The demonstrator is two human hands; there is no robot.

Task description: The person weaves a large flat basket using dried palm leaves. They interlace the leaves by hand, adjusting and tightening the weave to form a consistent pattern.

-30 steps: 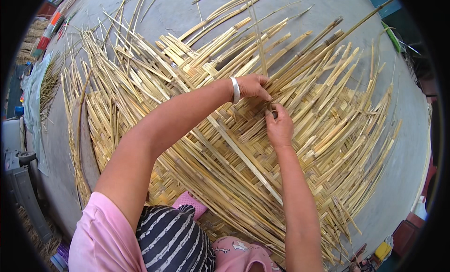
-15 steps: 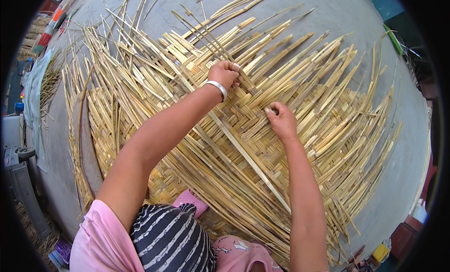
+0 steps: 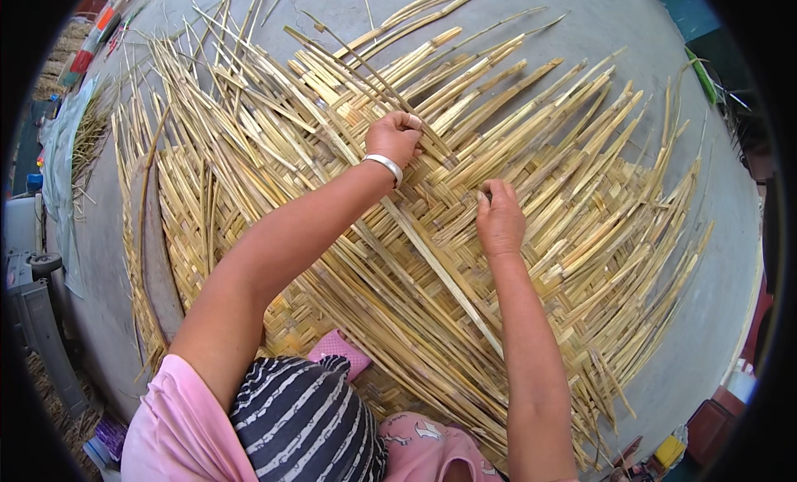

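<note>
Held strips (image 3: 437, 144): a few thin ones, on the far half of the woven mat (image 3: 465, 254). Long axis diagonal; one end points past the mat's far edge toward its far left corner, the other comes out just right of the left hand (image 3: 394, 139), down onto the weave. Left hand: fingers closed in a pinch on the strips, bracelet (image 3: 386, 168) on that wrist.

Right hand (image 3: 501, 218) sits nearer the mat's near edge, over the weave. Fingers half curled, thumb near the fingertips; can't tell if it has hold of anything.

One long pale strip (image 3: 444, 274) runs between the forearms, roughly parallel to the held ones. Mat lies on the grey floor (image 3: 598, 25). Loose ends (image 3: 573, 100) on its far and right sides mostly point far right; ends at the far left corner fan far left.
</note>
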